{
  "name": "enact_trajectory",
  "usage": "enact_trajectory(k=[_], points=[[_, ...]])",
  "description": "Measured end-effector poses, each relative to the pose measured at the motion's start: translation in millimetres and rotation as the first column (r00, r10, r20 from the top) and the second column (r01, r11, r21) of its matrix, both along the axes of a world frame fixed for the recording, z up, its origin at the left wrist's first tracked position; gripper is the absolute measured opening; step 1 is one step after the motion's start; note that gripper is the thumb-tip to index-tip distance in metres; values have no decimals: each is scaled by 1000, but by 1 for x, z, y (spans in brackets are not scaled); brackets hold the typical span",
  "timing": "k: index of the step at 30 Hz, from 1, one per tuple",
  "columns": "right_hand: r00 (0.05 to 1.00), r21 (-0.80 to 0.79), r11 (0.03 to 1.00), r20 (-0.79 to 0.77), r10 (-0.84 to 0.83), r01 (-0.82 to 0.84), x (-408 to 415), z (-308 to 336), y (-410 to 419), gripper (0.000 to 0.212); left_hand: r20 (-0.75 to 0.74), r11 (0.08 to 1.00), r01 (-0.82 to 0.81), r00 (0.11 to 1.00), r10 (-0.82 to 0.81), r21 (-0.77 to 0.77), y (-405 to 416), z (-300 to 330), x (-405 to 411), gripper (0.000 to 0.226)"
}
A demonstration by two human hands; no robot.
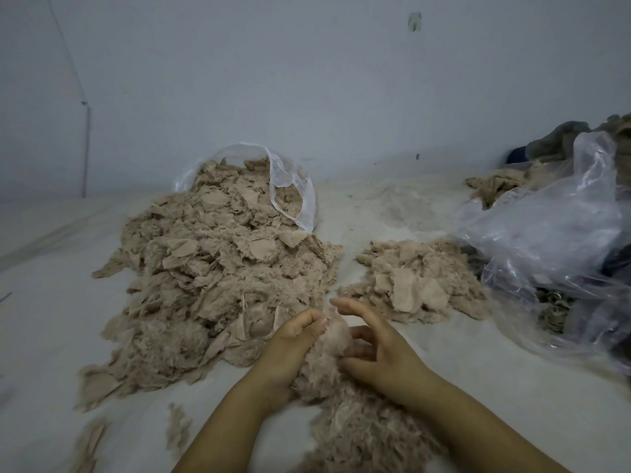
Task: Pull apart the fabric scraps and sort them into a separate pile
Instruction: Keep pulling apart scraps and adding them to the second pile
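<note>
Two hands | left hand (pixel 293 349) fingers pinching scrap clump (pixel 336 367) | right hand (pixel 379 349) fingers spread, touching it

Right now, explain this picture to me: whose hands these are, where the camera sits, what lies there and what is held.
There is no machine here. A person works with bare hands, and the one picture comes from a camera on their head, looking forward and down.

On the pale sheet lies a big pile of beige fabric scraps, spilling from a clear bag. To its right is a smaller pile. Further right lies a crumpled plastic bag.

Between the hands is a fluffy clump of scraps. The left hand has it in its grip, fingers curled round it. The right hand touches it with fingers loosely spread; whether it pinches any is unclear.
</note>
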State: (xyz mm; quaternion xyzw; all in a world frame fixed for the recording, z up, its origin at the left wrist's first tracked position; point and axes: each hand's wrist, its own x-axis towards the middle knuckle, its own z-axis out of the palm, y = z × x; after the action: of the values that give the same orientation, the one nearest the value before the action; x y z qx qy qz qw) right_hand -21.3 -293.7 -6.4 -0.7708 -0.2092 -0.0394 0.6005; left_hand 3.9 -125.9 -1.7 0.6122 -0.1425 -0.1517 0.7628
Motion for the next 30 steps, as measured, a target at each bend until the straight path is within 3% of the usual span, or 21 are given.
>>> enact_trajectory(k=[2, 6, 8, 11, 13, 17, 22, 24, 28, 30], points=[[979, -20, 986, 126, -163, 167, 2, -3, 5, 45, 29, 996, 29, 999, -31, 81, -3, -1, -1, 12], [965, 49, 969, 90, -247, 244, 4, -2, 3, 12, 202, 931, -193, 970, 133, 311, -9, -3, 0, 27], [954, 36, 955, 54, -297, 295, 4, -3, 1, 27, 267, 929, -232, 951, 155, 289, -8, -3, -2, 48], [922, 1, 922, 2, -388, 388, 4, 0, 2, 43, 451, 860, -271, 891, 54, 433, -7, -4, -5, 48], [934, 25, 934, -42, -355, 356, 3, 0, 2, 49, 538, 806, -326, 843, 12, 494, -10, -10, -3, 41], [957, 138, 963, -207, -202, 233, 3, 0, 0, 68, 401, 889, -284, 907, 128, 359, -13, -10, -2, 27], [960, 120, 969, -210, -187, 215, 6, -5, -3, 26, 279, 950, -192, 953, 120, 247, -15, -4, -5, 26], [953, 210, 946, -228, -198, 247, 6, -3, -1, 11, 221, 958, -162, 969, 109, 238, -17, -4, -8, 31], [914, 346, 894, -380, -144, 285, 6, -2, -2, 45, 211, 963, -161, 971, 115, 215, -16, -1, -10, 26], [924, 311, 924, -369, -99, 223, 4, -3, -1, 42, 237, 954, -168, 965, 109, 248, -16, -1, -10, 24]])
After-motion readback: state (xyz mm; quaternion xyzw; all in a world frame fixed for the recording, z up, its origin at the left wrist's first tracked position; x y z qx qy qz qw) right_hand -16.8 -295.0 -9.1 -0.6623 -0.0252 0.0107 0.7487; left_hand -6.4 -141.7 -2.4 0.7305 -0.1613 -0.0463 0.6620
